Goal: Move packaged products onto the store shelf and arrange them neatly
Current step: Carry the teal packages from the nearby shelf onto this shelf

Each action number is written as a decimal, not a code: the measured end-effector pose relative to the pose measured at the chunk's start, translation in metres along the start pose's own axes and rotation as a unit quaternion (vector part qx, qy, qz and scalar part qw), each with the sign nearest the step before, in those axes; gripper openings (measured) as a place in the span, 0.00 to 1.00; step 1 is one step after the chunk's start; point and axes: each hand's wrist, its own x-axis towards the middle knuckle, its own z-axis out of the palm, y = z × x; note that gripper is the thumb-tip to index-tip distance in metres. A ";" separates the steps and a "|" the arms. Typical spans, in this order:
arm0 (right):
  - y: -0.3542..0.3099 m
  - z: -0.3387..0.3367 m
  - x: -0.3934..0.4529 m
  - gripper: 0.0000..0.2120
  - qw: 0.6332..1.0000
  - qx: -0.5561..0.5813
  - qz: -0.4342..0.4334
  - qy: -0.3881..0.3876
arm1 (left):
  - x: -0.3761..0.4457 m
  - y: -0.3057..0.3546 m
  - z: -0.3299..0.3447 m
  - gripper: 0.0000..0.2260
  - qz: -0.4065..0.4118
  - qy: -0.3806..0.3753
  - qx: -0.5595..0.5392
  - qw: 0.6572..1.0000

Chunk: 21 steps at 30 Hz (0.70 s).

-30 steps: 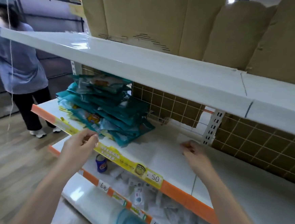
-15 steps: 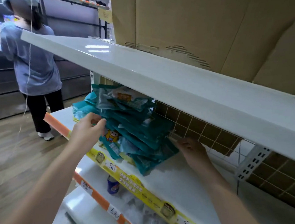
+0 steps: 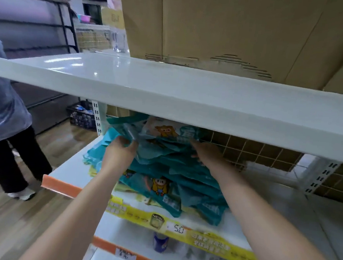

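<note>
A loose pile of teal packets (image 3: 163, 170) with cartoon figures lies on the white middle shelf (image 3: 283, 210), spilling toward its front edge. My left hand (image 3: 119, 152) grips the left side of the upper packets, fingers curled round their edge. My right hand (image 3: 205, 153) lies on the right side of the pile near the top packet (image 3: 164, 129), fingers stretched forward against it. The top of the pile sits partly hidden under the upper shelf (image 3: 169, 92).
Cardboard boxes (image 3: 215, 30) stand on the upper shelf. A yellow price strip (image 3: 169, 224) marked 5.0 runs along the shelf front. A blue can (image 3: 160, 242) stands on the shelf below. A person (image 3: 1, 116) stands at left on the wood floor. A dark basket (image 3: 81, 115) sits behind.
Both hands have moved up and inward from the pile's edges onto the upper packets. The view has shifted closer and lower, with the pile now centred.
</note>
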 end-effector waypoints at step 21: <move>0.054 -0.013 -0.044 0.06 0.918 0.260 0.110 0.279 | 0.055 0.026 0.028 0.46 0.135 -0.002 0.267 0.954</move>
